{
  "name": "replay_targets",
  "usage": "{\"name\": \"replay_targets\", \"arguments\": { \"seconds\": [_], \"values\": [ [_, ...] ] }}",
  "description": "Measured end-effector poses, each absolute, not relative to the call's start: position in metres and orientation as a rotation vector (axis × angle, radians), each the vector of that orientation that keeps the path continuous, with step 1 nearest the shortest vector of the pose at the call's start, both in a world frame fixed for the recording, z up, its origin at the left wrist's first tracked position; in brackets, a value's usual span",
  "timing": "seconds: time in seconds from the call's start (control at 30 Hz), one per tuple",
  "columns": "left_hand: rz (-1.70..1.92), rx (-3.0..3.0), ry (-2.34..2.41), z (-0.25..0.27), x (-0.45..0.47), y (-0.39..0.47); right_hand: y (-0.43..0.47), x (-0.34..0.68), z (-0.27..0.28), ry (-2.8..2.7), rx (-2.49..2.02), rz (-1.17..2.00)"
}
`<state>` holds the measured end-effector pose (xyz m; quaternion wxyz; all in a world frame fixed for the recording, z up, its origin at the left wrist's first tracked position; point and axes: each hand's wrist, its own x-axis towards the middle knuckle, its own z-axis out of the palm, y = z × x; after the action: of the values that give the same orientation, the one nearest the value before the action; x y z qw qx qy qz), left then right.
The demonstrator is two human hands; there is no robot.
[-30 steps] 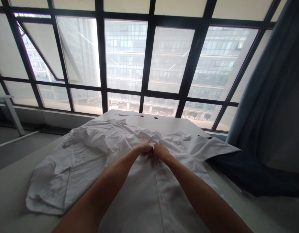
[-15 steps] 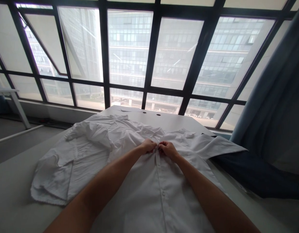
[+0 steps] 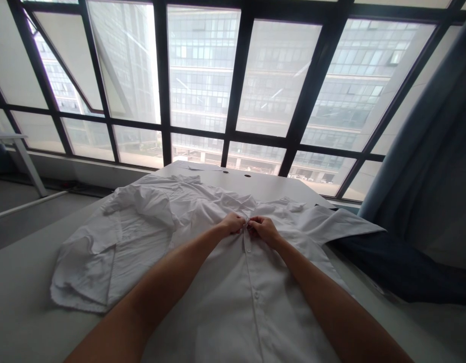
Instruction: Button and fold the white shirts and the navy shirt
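Observation:
A white button-up shirt (image 3: 225, 287) lies front side up across the table, its button strip running toward me. My left hand (image 3: 233, 223) pinches the edge of the strip just below the collar. Right beside it, my right hand (image 3: 263, 229) has its fingers closed on the same strip from the other side. Whatever button sits between the fingertips is too small to make out. Below the hands, several buttons show along the strip, and the cloth there lies fairly smooth.
A second crumpled white garment (image 3: 100, 252) lies to the left. Dark navy cloth (image 3: 403, 267) is at the right, partly under a shirt sleeve. The white table (image 3: 278, 186) reaches toward the windows, with a blue curtain (image 3: 418, 136) at the right.
Both hands stay at the same spot on the strip, with only slight finger movement. The view has tilted a little.

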<state>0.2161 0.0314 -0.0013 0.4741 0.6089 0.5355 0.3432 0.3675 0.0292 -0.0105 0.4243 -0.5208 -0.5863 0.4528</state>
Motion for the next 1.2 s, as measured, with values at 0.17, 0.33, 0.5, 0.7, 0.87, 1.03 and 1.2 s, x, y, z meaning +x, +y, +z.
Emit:
{"name": "replay_targets", "arguments": {
  "seconds": [0.17,0.33,0.5,0.7,0.87,1.03,1.2],
  "values": [
    [0.825,1.485,1.291,-0.003,0.216,0.033,0.029,0.368,-0.009,-1.513,-1.323,1.142],
    [0.817,1.485,1.23,0.0,0.214,0.03,0.031,0.369,-0.011,-1.606,-1.323,1.046],
    [0.817,1.479,1.215,0.003,0.214,0.029,0.033,0.368,-0.016,-1.656,-1.338,0.95],
    [0.832,1.481,1.262,0.005,0.215,0.027,0.036,0.368,-0.022,-1.72,-1.335,0.801],
    [0.838,1.522,1.316,0.003,0.217,0.025,0.037,0.369,-0.024,-1.796,-1.306,0.723],
    [0.845,1.579,1.313,0.001,0.217,0.026,0.039,0.371,-0.023,-1.794,-1.25,0.845],
    [0.857,1.627,1.329,-0.001,0.218,0.027,0.04,0.372,-0.023,-1.782,-1.3,0.896]
  ]
}}
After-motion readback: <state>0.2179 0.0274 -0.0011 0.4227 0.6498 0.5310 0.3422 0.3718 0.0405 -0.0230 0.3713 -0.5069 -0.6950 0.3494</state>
